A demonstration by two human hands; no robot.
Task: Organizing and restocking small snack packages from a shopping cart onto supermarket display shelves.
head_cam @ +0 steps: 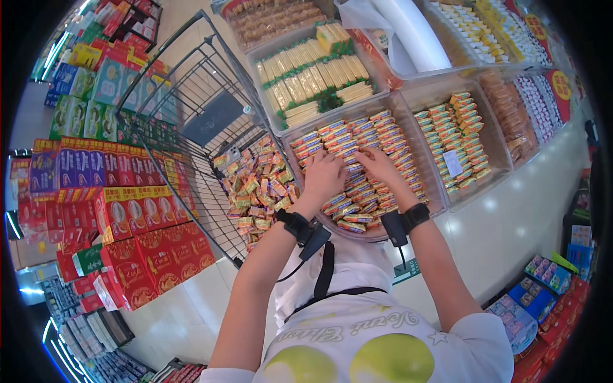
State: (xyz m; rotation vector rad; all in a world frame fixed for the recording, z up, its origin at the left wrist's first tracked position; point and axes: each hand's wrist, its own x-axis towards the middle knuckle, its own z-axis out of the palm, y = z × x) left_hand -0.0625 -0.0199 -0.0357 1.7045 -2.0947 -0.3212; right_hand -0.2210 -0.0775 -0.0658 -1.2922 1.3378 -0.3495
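Note:
Small wrapped snacks (357, 189) stand in packed rows inside a clear plastic bin (438, 189) in front of me, with several lying loose at the near end. My left hand (325, 177) rests over the rows on the left, its fingers curled down onto the wrappers. Just to its right, my right hand (378, 165) reaches down with bent fingertips at the packets in the middle. Both sets of fingertips are partly hidden, so whether either one pinches a packet is unclear. Left of the bin, a wire shopping cart (210, 201) holds a loose heap of similar wrapped snacks (263, 186).
Beyond my hands is a bin of green-ended snack sticks (306, 72). Another snack bin (455, 139) with a white slip adjoins on the right; a roll of plastic bags (416, 33) lies at the back. Stacked red boxes (153, 263) stand left of the cart.

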